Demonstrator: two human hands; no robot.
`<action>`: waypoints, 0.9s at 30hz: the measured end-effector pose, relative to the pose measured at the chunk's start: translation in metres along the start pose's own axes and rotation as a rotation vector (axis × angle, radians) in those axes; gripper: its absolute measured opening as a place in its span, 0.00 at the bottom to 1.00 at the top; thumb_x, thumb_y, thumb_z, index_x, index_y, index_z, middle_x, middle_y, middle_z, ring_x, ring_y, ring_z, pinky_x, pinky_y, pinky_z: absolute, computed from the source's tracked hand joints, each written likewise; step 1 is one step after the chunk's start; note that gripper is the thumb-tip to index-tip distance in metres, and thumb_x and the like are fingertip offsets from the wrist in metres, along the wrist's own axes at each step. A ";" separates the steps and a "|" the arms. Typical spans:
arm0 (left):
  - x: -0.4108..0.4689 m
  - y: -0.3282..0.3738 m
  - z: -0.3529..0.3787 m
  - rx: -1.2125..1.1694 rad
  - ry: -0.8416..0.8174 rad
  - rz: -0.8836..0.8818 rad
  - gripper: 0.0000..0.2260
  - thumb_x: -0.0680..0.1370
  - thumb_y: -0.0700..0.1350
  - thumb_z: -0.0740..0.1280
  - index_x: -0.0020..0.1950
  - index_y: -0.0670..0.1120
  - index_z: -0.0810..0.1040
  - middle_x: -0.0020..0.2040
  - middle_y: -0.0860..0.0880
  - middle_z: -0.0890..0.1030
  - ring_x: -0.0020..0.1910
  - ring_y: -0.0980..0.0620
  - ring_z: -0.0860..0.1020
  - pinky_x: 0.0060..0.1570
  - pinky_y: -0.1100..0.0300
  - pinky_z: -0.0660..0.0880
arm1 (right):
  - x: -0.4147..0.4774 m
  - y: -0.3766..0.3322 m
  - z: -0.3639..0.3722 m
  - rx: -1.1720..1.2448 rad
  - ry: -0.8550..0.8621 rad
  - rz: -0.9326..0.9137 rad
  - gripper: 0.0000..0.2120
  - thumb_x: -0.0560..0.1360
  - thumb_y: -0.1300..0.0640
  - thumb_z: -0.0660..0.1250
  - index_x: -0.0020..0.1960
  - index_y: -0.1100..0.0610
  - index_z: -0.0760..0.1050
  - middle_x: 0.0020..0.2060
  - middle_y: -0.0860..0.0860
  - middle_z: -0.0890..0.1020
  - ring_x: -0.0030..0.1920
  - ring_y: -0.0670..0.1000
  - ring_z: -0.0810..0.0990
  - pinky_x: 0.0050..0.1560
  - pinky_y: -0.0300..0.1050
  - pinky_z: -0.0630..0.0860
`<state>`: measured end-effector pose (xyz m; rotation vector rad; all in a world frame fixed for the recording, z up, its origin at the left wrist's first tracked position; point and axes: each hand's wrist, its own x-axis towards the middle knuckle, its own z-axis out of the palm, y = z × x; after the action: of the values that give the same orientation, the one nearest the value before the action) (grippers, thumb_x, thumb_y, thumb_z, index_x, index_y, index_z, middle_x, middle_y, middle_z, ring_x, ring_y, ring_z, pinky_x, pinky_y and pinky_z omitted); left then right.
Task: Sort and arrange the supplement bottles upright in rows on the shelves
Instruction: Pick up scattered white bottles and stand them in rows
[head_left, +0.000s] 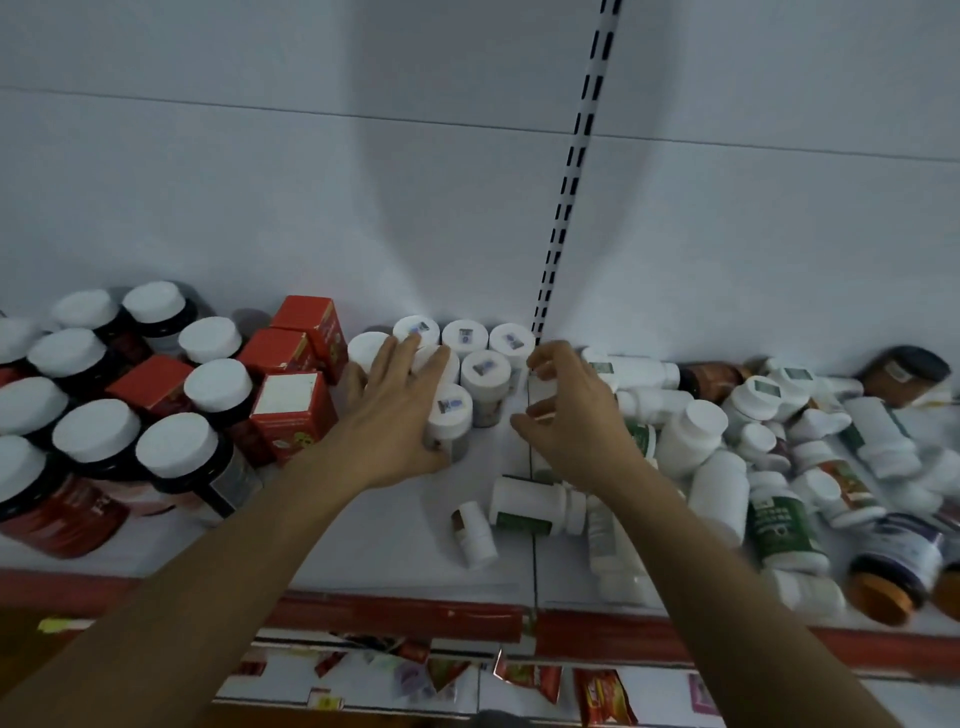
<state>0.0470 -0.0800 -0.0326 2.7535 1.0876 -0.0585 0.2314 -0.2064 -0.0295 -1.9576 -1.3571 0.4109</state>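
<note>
Shelf (389, 540): upright bottles (485, 370), centre cluster; left hand (400, 415) spread flat over them; right hand (571, 415) beside, half-curled, thumb apart, empty; fallen bottles (719, 491), right

A dim white back panel (260, 156) with a black-slotted upright (573, 156) stands behind the white, red-edged shelf (363, 545).

No legible txt: labels on bottles (779, 525), cap stickers (450, 405) & red boxes (291, 410) too blurred to read.

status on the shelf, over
Left hand spread on upright white-capped bottles. Right hand half-curled, empty. Toppled bottles piled at right, unsorted.
</note>
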 end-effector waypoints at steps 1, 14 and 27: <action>-0.002 0.000 -0.002 -0.011 -0.003 0.028 0.51 0.73 0.63 0.71 0.82 0.53 0.40 0.82 0.46 0.37 0.81 0.44 0.35 0.77 0.35 0.44 | -0.007 0.003 -0.006 -0.011 0.043 -0.004 0.23 0.74 0.57 0.75 0.60 0.43 0.65 0.58 0.47 0.73 0.46 0.43 0.81 0.49 0.43 0.81; 0.065 0.100 -0.025 0.006 0.138 0.361 0.24 0.81 0.56 0.62 0.76 0.50 0.67 0.79 0.48 0.59 0.80 0.48 0.51 0.76 0.40 0.49 | -0.077 0.125 -0.151 -0.531 0.305 0.208 0.14 0.73 0.59 0.72 0.58 0.56 0.77 0.51 0.55 0.78 0.52 0.60 0.76 0.52 0.52 0.73; 0.124 0.246 -0.014 -0.077 0.151 0.418 0.20 0.81 0.53 0.63 0.72 0.51 0.73 0.69 0.51 0.72 0.69 0.49 0.69 0.65 0.48 0.65 | -0.110 0.227 -0.272 -0.483 0.186 0.411 0.19 0.78 0.53 0.68 0.68 0.50 0.73 0.63 0.54 0.75 0.64 0.58 0.74 0.62 0.52 0.71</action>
<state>0.3050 -0.1702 0.0063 2.8864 0.5088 0.2450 0.5092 -0.4517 -0.0142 -2.6149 -0.9911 0.0805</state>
